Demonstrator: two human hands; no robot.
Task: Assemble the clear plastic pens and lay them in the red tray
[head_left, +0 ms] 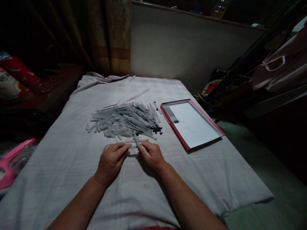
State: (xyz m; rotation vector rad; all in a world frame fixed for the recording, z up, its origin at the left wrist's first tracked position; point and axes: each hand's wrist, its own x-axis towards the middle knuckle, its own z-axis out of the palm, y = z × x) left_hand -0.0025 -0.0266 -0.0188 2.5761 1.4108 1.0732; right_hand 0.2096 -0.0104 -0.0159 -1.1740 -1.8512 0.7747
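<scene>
A heap of clear plastic pens (126, 121) with small black caps lies on a white cloth (72, 159) in the middle. My left hand (111, 161) and my right hand (151, 155) rest just in front of the heap, fingertips close together. Both pinch a clear pen (136, 142) lying between them. A shallow white tray with a red rim (199, 127) sits to the right, with a few finished pens (172, 115) lined up along its left side.
The cloth covers a low padded surface that ends at the right over a green floor (263, 166). A curtain (112, 38) and a pale wall stand behind. Bags (271, 70) lie at right, a pink object (11, 159) at left.
</scene>
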